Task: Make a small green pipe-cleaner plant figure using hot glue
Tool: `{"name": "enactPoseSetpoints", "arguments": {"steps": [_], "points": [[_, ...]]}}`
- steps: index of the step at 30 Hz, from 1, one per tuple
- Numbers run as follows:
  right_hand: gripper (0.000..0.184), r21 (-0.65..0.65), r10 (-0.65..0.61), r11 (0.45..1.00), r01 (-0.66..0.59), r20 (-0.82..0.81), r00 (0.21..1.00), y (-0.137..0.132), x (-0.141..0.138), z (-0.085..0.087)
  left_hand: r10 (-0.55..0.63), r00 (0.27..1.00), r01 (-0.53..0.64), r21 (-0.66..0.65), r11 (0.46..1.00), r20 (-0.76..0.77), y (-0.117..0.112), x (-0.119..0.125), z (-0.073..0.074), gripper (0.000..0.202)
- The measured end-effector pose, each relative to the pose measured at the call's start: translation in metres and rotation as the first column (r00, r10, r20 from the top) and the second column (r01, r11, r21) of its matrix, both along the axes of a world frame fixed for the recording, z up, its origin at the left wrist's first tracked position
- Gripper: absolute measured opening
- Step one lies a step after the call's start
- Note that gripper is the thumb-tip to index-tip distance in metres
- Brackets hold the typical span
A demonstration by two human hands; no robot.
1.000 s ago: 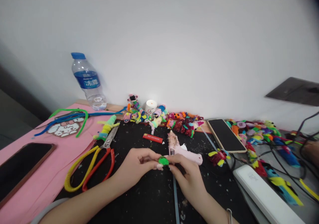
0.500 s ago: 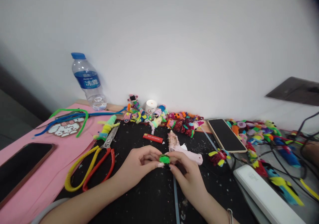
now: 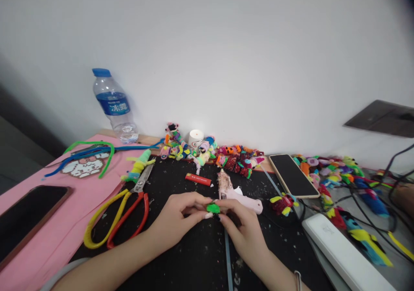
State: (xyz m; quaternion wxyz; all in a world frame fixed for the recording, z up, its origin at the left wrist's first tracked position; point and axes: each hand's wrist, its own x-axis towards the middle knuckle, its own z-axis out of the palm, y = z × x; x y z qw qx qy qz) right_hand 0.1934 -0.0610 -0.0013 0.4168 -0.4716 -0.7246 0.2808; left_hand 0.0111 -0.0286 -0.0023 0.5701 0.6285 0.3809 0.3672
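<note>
Between the fingertips of both hands is a small bright green fuzzy piece (image 3: 213,208), which looks like coiled pipe cleaner. My left hand (image 3: 181,215) pinches it from the left, and my right hand (image 3: 241,222) from the right; the fingers partly cover it. Just beyond my right hand lies a pale pink glue gun (image 3: 241,198) with a stained nozzle. A red lighter (image 3: 198,179) rests behind my left hand. To the left, scissors (image 3: 139,192) with one yellow and one red handle lie with their blades under a yellow and green pipe-cleaner figure (image 3: 139,166).
Several pipe-cleaner figures (image 3: 234,159) line the wall beside a white paper cup (image 3: 196,139). Farther left are a water bottle (image 3: 114,105), pipe cleaners (image 3: 111,153) and a dark phone (image 3: 30,217) on pink paper. Right: another phone (image 3: 294,175), a white box-like device (image 3: 343,248), cables (image 3: 368,217).
The green piece has turned slightly between the fingertips, showing more of its fuzzy green face. Both hands stay almost in the same place.
</note>
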Motion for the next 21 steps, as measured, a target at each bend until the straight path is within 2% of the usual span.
{"name": "enactPoseSetpoints", "arguments": {"steps": [4, 10, 15, 21], "points": [[0.021, -0.018, -0.006, 1.0, 0.006, -0.003, 1.0, 0.0004, -0.0003, 0.0005, 0.013, 0.998, -0.007, 0.092, 0.996, -0.065, 0.0001, -0.0004, 0.0037, 0.009], [0.02, -0.013, -0.027, 1.0, 0.027, -0.009, 1.0, -0.0003, -0.0013, -0.0001, 0.01, 0.995, 0.002, 0.118, 0.993, -0.1, 0.0, -0.0015, 0.0048, 0.008], [0.019, -0.008, -0.037, 0.999, 0.037, -0.025, 0.999, -0.0007, -0.0021, 0.0002, 0.012, 0.998, -0.009, 0.05, 0.999, -0.064, 0.0006, -0.0001, 0.0047, 0.008], [0.018, -0.033, -0.04, 0.999, 0.038, -0.05, 0.998, -0.0005, -0.0035, 0.0016, 0.046, 0.999, -0.047, -0.105, 0.993, -0.012, -0.0011, 0.0039, 0.0079, 0.005]]}}
